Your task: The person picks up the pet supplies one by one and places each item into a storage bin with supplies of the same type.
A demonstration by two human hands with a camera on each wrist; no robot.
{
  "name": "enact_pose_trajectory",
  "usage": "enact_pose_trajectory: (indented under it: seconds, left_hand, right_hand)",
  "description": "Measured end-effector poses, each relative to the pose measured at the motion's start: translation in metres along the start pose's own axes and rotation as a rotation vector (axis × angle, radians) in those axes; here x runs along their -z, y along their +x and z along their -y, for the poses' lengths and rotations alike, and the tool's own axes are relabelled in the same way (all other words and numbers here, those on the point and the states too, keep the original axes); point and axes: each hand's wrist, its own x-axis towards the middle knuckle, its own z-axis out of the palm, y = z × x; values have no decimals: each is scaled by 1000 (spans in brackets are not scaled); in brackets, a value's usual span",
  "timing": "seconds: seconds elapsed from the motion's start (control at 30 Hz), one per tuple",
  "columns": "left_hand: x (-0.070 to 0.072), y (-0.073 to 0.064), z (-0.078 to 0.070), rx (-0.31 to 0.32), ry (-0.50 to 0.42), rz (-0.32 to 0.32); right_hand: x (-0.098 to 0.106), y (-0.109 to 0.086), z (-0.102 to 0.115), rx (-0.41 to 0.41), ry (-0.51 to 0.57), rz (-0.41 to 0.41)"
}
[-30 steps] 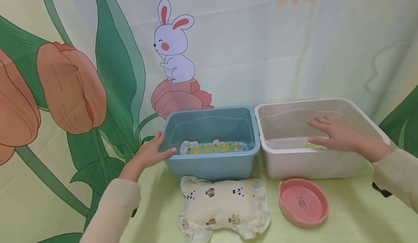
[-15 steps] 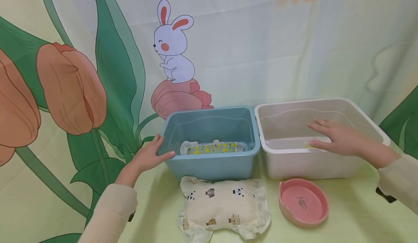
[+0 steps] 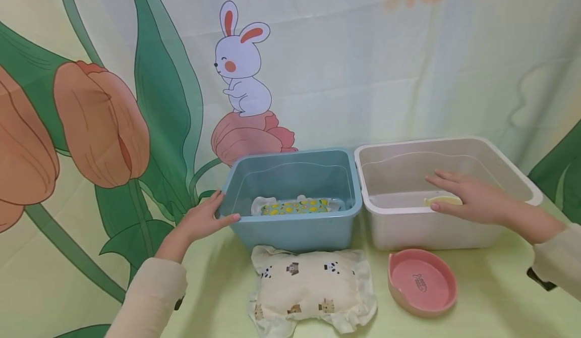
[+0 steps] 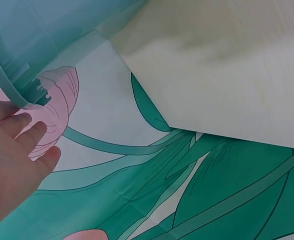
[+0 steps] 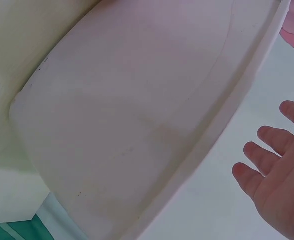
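Observation:
My left hand [image 3: 199, 222] is at the left end of the blue tub [image 3: 290, 234], fingers spread and fingertips right at its rim; in the left wrist view those fingers [image 4: 34, 135] lie beside the tub's corner. Inside that tub is a lemon-print cloth item [image 3: 295, 207] with white frilled ends. Over the front rim of the white tub [image 3: 436, 231], my right hand [image 3: 476, 196] hovers with fingers extended and nothing in its grasp. A pale yellow thing [image 3: 442, 199] lies in the white tub, partly hidden by the right hand and the rim.
Before the blue tub lies a cream frilled pillow [image 3: 313, 287] with animal prints. A pink cat-eared dish [image 3: 422, 282] stands to its right, in front of the white tub. Behind both tubs hangs a printed curtain [image 3: 354, 75] with tulips and a rabbit.
Both hands have drifted slightly outward and down, the left along the blue tub's rim, the right across the white tub. The tubs, pillow and dish have stayed put.

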Motion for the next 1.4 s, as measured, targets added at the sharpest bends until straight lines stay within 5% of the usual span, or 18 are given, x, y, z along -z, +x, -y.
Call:
enact_pose_trajectory:
  seconds: [0.73, 1.4]
  left_hand:
    - [4, 6, 0, -11, 25, 26]
    - [7, 6, -3, -11, 39, 38]
  right_hand:
    - [0, -9, 23, 79, 3, -15]
    - [-15, -18, 30, 285, -115, -236]
